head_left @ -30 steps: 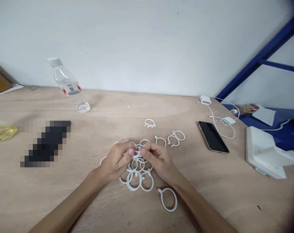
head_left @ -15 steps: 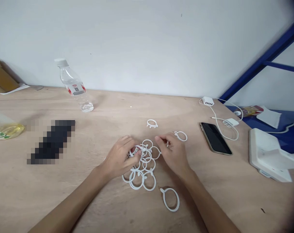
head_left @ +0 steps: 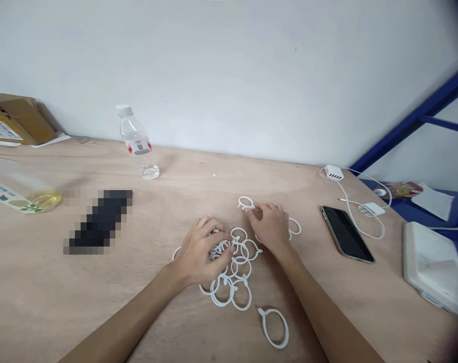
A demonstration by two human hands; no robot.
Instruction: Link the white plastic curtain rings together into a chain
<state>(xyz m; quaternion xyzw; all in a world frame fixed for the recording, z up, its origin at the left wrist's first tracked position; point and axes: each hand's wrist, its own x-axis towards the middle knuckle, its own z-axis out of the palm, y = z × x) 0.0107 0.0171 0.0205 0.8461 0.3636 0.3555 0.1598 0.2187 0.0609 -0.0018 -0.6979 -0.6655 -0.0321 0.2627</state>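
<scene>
Several white plastic rings [head_left: 241, 268], each with a small tab, lie overlapping on the wooden table [head_left: 156, 322]. Over the left part of this pile, my left hand [head_left: 204, 250] curls its fingers round a bunch of rings. My right hand [head_left: 269, 225] is beyond the pile, its thumb and index fingertips at the edge of a small white ring with clips [head_left: 246, 203]. Another ring [head_left: 295, 226] lies just right of my right hand, partly hidden by it. One separate ring [head_left: 274, 327] rests nearer the front, between my forearms.
A water bottle [head_left: 140, 146] stands at the back left, near a pixelated dark object [head_left: 100, 222]. An oil bottle [head_left: 20, 191] and cardboard box [head_left: 28, 118] are far left. A phone [head_left: 347, 233], white cables with adapters [head_left: 371, 208] and a white device [head_left: 436, 267] are right.
My right hand has moved away from the pile to the small ring behind it. My left hand stays over the pile. The camera view has shifted left and slightly upward.
</scene>
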